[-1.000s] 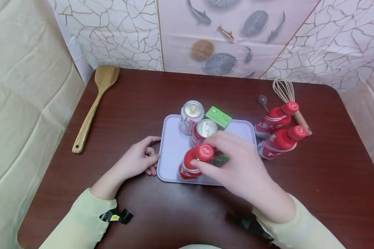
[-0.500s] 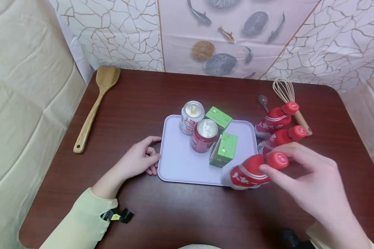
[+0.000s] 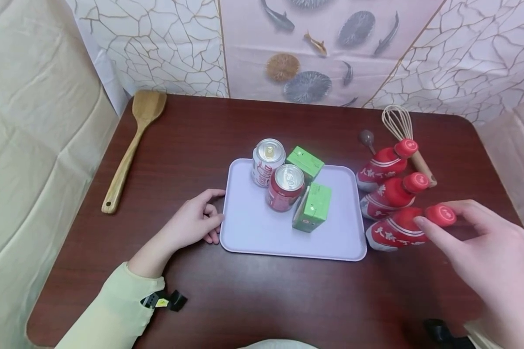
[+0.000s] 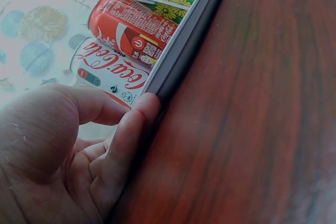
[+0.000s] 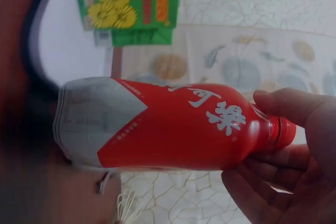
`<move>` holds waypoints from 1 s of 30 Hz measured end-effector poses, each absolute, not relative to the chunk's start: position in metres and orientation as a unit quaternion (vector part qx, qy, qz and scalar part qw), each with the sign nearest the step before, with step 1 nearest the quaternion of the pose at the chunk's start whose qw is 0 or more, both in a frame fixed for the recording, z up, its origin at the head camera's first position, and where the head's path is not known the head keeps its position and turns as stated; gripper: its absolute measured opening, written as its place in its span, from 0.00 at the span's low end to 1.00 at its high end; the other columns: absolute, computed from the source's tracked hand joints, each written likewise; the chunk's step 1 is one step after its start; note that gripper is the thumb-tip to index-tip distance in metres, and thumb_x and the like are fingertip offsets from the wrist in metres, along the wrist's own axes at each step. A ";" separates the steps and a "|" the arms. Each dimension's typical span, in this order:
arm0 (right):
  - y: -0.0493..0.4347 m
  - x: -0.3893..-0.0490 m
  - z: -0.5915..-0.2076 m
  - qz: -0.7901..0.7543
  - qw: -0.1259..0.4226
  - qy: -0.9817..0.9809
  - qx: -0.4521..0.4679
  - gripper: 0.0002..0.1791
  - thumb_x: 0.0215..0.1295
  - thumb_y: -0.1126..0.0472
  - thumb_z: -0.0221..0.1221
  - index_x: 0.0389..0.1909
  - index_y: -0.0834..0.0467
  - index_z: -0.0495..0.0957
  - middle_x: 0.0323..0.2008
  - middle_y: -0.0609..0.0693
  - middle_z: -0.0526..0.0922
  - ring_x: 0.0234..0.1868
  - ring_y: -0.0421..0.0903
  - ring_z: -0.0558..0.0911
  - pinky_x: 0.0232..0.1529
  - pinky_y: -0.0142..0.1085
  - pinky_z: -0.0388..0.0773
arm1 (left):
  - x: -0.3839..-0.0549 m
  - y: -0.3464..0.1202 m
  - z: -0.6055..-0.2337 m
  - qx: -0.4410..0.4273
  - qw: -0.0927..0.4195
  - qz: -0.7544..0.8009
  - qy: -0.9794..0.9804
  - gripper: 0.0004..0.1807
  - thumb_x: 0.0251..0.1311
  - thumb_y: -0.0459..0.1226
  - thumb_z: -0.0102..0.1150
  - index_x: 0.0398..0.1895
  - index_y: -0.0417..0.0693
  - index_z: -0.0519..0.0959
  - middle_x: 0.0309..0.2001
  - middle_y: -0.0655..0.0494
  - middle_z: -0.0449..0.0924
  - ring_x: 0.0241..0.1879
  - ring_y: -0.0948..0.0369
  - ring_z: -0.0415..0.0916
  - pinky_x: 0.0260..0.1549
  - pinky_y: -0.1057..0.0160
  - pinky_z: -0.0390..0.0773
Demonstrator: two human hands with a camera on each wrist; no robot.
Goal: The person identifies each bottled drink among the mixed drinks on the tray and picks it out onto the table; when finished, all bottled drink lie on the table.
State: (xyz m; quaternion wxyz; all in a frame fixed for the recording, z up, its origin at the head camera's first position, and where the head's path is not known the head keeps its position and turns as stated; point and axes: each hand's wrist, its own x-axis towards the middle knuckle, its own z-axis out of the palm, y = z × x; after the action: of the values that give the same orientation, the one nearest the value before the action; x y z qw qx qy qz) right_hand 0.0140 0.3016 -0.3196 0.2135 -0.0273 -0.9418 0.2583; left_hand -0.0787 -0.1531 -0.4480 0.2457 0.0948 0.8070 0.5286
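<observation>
My right hand (image 3: 484, 247) pinches a red cola bottle (image 3: 401, 225) at its neck, just under the cap. That bottle is upright beside the tray's right edge, in line with two similar red bottles (image 3: 393, 196); whether its base touches the table I cannot tell. Within the lilac tray (image 3: 253, 232) stand a white Coca-Cola can (image 3: 264, 167), a red Coke can (image 3: 281, 194) and two green drink cartons (image 3: 316, 206). My left hand (image 3: 192, 223) rests at the tray's left edge, fingertips touching the rim, other fingers loosely bent. The right wrist view shows the held bottle (image 5: 184, 129) close up.
A wooden spatula (image 3: 131, 150) lies at the left of the dark table (image 3: 192, 145). Behind the bottles lie a whisk (image 3: 401, 126) and a small spoon (image 3: 367, 138). A pale round edge (image 3: 279, 345) shows at the bottom. Patterned cloth (image 3: 157, 48) hangs behind the table.
My right hand has carried the bottle from the tray's front middle rightward, past the right rim, to the near end of the bottle row. My left hand has stayed at the tray.
</observation>
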 end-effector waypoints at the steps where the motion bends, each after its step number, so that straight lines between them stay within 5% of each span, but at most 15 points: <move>1: 0.303 0.014 -0.321 0.257 0.214 -0.942 -0.026 0.15 0.48 0.66 0.79 0.38 0.57 0.88 0.30 0.12 0.74 0.25 0.16 0.70 0.31 0.11 0.65 | -0.079 -0.154 -0.448 0.096 0.244 0.527 0.808 0.33 0.70 0.33 0.60 0.76 0.48 0.61 0.25 0.47 0.80 0.20 0.53 0.84 0.22 0.56 0.87; 16: 0.295 0.018 -0.346 0.246 0.248 -0.936 -0.044 0.18 0.47 0.64 0.80 0.39 0.61 0.86 0.34 0.06 0.70 0.33 0.08 0.69 0.40 0.09 0.64 | -0.081 -0.153 -0.451 0.099 0.241 0.522 0.812 0.33 0.70 0.33 0.60 0.75 0.49 0.62 0.26 0.47 0.81 0.20 0.53 0.84 0.22 0.55 0.87; 24: 0.292 0.019 -0.356 0.227 0.272 -0.934 -0.048 0.20 0.46 0.62 0.80 0.40 0.62 0.86 0.35 0.14 0.74 0.36 0.07 0.66 0.40 0.11 0.61 | -0.080 -0.153 -0.449 0.112 0.237 0.510 0.819 0.33 0.70 0.33 0.59 0.76 0.46 0.61 0.25 0.49 0.81 0.19 0.54 0.84 0.22 0.57 0.86; 27: 0.291 0.018 -0.358 0.221 0.273 -0.936 -0.041 0.21 0.46 0.62 0.80 0.41 0.63 0.86 0.33 0.37 0.86 0.36 0.06 0.64 0.40 0.11 0.60 | -0.082 -0.155 -0.450 0.114 0.236 0.507 0.821 0.33 0.69 0.33 0.59 0.76 0.46 0.61 0.25 0.49 0.81 0.19 0.54 0.84 0.22 0.57 0.86; 30: 0.290 0.016 -0.358 0.221 0.270 -0.937 -0.028 0.21 0.46 0.62 0.79 0.42 0.63 0.86 0.35 0.60 0.87 0.37 0.05 0.64 0.41 0.09 0.59 | -0.082 -0.158 -0.451 0.114 0.235 0.505 0.823 0.34 0.70 0.33 0.59 0.76 0.46 0.61 0.25 0.49 0.81 0.19 0.54 0.84 0.22 0.57 0.86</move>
State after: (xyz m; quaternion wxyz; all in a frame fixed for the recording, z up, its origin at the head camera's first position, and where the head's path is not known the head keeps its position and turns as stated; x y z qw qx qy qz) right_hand 0.0163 0.2895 -0.3580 0.2696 -0.0279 -0.9369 0.2210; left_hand -0.0821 -0.1581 -0.4513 0.2351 0.1139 0.8227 0.5049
